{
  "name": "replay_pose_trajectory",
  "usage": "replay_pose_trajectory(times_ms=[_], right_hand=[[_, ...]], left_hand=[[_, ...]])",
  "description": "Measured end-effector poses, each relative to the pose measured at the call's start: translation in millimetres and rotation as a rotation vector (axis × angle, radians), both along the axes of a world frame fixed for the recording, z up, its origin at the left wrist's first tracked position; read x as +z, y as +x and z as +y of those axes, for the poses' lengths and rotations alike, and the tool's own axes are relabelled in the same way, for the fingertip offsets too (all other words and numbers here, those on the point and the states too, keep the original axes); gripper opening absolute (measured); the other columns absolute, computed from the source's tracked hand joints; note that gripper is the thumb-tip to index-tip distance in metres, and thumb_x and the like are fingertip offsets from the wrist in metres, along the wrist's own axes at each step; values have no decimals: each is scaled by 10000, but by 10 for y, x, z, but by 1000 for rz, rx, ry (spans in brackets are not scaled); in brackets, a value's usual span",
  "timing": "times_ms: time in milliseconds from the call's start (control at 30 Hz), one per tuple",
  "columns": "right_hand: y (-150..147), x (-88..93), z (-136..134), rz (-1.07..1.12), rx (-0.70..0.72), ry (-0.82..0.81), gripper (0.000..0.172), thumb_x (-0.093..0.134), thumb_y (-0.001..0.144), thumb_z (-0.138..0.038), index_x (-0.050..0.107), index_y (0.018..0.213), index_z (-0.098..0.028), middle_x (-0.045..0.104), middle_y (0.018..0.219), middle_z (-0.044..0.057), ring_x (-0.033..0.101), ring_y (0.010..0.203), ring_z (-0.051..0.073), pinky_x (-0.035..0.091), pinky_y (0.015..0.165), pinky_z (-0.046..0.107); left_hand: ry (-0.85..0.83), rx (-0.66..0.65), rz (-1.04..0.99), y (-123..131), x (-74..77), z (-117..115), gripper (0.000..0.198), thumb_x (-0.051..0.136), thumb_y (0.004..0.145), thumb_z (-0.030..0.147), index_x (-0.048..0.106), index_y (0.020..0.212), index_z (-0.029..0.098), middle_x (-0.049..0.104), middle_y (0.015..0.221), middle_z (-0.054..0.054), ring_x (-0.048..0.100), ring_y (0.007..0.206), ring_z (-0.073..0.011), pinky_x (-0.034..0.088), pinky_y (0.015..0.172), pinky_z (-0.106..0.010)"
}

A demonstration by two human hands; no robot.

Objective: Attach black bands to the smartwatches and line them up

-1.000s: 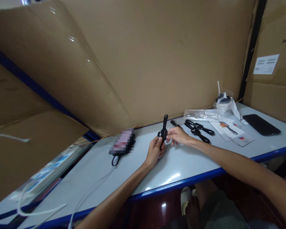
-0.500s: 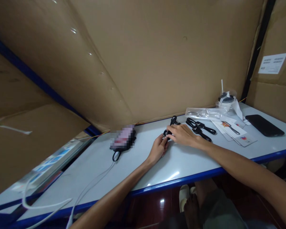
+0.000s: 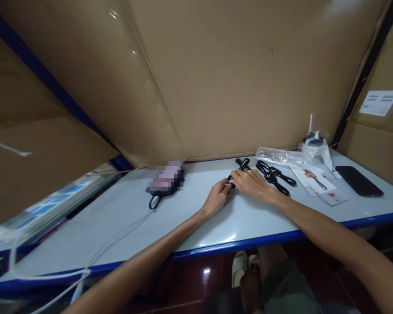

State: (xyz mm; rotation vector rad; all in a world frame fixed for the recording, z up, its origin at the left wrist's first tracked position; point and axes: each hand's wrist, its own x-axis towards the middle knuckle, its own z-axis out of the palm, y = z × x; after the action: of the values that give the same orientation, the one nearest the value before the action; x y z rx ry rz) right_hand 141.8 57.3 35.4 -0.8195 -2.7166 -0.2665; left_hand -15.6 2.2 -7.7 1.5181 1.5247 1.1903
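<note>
My left hand (image 3: 218, 196) is closed around the lower end of a black-handled tool (image 3: 244, 165), above the middle of the table. My right hand (image 3: 251, 183) grips the same tool from the other side, fingers bent over its middle. The glossy handle sticks up past my right fingers, tilted to the right; the part between my hands is mostly hidden. Another black piece (image 3: 239, 162) shows just behind it. Several similar black-handled tools (image 3: 272, 179) lie in a pile to the right of my right hand.
Printed cards (image 3: 327, 192) picturing a handled tool lie right of the pile, with a black phone (image 3: 359, 180) beyond. Clear plastic packaging (image 3: 277, 154) and a dark-lidded cup (image 3: 313, 141) stand behind. Leftward is a blurred-out device (image 3: 166, 178) with a white cable (image 3: 118, 242). Cardboard (image 3: 216, 78) walls the back.
The tool has turned in my hands, so its handle now points up and right above my right fingers. Both hands stay together. The camera view has shifted slightly.
</note>
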Motion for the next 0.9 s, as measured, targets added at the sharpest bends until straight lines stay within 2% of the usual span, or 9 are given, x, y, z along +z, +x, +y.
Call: replay_pose_trajectory(times_ms=[133,233,333,400,533,600,667,800,900], right_hand=[[-25,28,-112,-27,-37,-31,321,324,1099,-297,566,1230,-132,699,1160,158,704,930,245,485,709,335],[-18,112,-216,47,-103,-33,279,394,1077,-315,572,1207,-144,701,1165,136,707,918,243,518,718,346],[158,259,-276,245,-117,1,299,465,1047,-399,601,1195,-177,708,1168,111,701,934,232,526,741,336],[454,345,-228,459,-158,29,241,484,1036,-351,619,1176,-209,727,1122,74,694,938,199,518,803,316],[1391,479,281,713,-383,89,213,559,965,-338,637,1125,-222,728,967,58,679,873,215,518,842,366],[1870,539,675,761,-535,153,309,587,924,-381,624,1175,-204,712,1038,101,667,966,256,509,908,419],[2245,576,1052,738,-664,183,493,633,873,-464,586,1276,-184,648,1237,169,613,1147,309,475,995,462],[2540,566,1607,598,-788,-57,818,727,774,-565,494,1408,-105,516,1442,253,505,1335,355,423,1075,437],[2483,509,1843,448,-794,-233,744,781,722,-563,583,1290,-124,633,1313,202,599,1209,334,478,985,389]], left_hand=[[-48,-10,-26,-4,11,-8,247,561,757,438,470,720,211,432,479,76,339,368,-73,238,363,-200],[-93,-54,-74,-3,16,4,313,578,730,511,449,715,226,416,473,87,315,337,-76,237,330,-213],[-112,-58,-120,7,41,2,363,595,704,557,438,710,230,428,488,84,329,336,-78,241,323,-212],[-123,-42,-137,20,56,-13,368,593,696,561,428,699,232,434,488,78,340,341,-80,240,324,-210],[-145,-28,-162,32,80,-14,311,562,715,513,427,694,233,438,480,71,333,334,-83,235,322,-212],[-155,-20,-167,27,89,3,276,553,723,483,440,703,231,440,475,68,339,335,-87,238,324,-210],[-164,-6,-168,25,95,14,260,549,726,467,442,704,232,442,472,65,349,337,-90,240,325,-209],[-168,9,-158,39,119,-1,286,551,710,492,425,687,236,438,468,64,350,336,-92,239,318,-210],[-165,14,-152,53,141,-26,330,562,679,536,421,681,238,430,459,69,338,339,-89,239,312,-212]])
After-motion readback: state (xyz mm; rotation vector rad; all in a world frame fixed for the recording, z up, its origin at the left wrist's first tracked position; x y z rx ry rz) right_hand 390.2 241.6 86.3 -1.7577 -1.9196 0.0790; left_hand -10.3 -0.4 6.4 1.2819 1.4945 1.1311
